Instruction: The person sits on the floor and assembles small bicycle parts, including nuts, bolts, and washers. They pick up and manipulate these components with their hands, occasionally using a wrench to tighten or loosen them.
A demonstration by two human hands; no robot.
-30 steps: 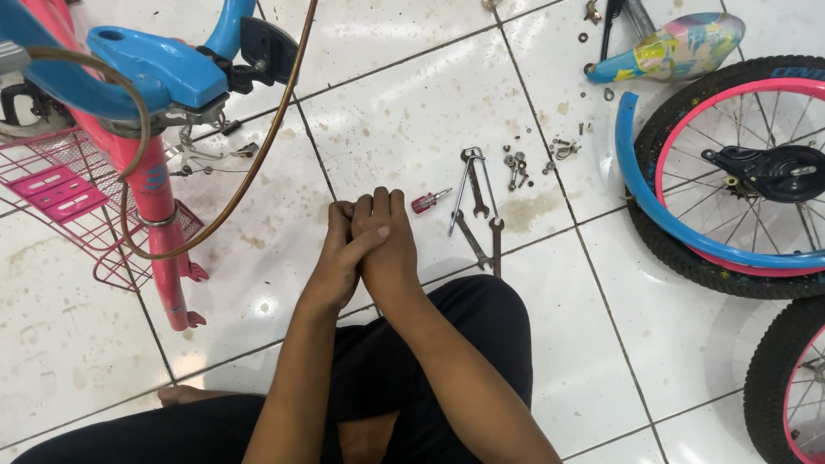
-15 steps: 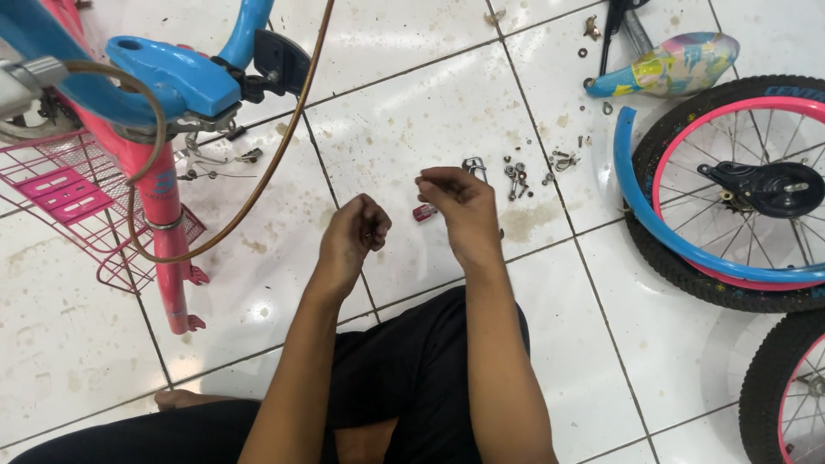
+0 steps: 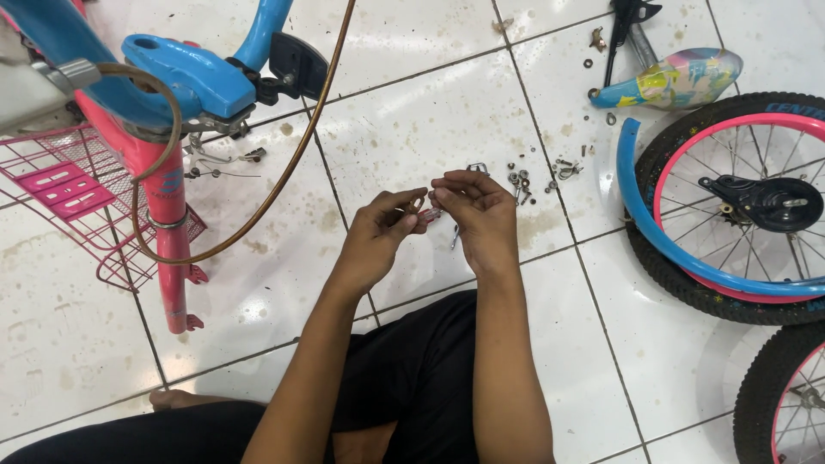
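Landmark: the hardware pile (image 3: pixel 537 172), loose nuts, washers and bolts on the white tile floor (image 3: pixel 412 103).

Left hand (image 3: pixel 378 232): just left of and below the pile, fingers curled narrow, thumb and forefinger pinched on a small part (image 3: pixel 427 211). Looks pinkish-red and short; too small to say what it is.

Right hand (image 3: pixel 477 210): just beside the pile on its left, fingertips closed in on the other end of the same part. Both hands meet over it, off the floor.

Tool (image 3: pixel 475 168): a metal tip peeks out above the right hand, touching the pile's left edge. Rest is hidden.

Step, my read: fiddling a small fastener between both hands, fitting or separating two bits. Next move likely needs a steady fine pinch and a twist, or a mating piece from the pile.

Around the pile:
- Seat (image 3: pixel 679 77): up and right, lying on its side, multicolour printed cover, black post attached.
- Wheel (image 3: pixel 748 206): right, black tyre, pink rim, with a blue fender (image 3: pixel 653 232) curved along its left side. Second tyre (image 3: pixel 782 404) farther down right.
- Frame (image 3: pixel 172 77): well left, blue top, pink fork, pink wire basket (image 3: pixel 69 185), brown cable (image 3: pixel 284 163) looping off it.

Labels: small sticker on the pink fork and lettering on the tyre, both too small to make out. No packages or signs.
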